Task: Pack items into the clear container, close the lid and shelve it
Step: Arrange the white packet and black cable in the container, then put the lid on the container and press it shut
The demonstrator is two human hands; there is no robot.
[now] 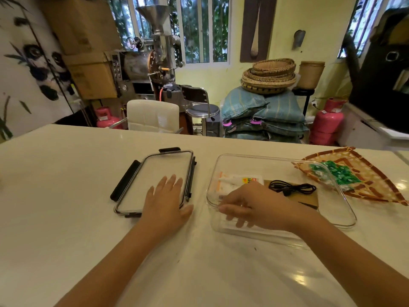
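Note:
The clear container (345,209) stands open on the white table, right of centre. Inside lie a glue pack (234,181), a coiled black cable (292,187) and a brown card (307,199). My right hand (250,207) reaches over the container's near-left corner, fingers curled on its rim and wall. The clear lid (155,171) with black clips lies flat to the left. My left hand (166,200) rests flat on the lid's near-right corner, fingers spread.
A woven triangular tray (376,187) with several green packets (338,173) sits at the table's far right, touching the container. Beyond the table's far edge stand a white chair (152,115), a stool, stacked sacks and pink gas cylinders.

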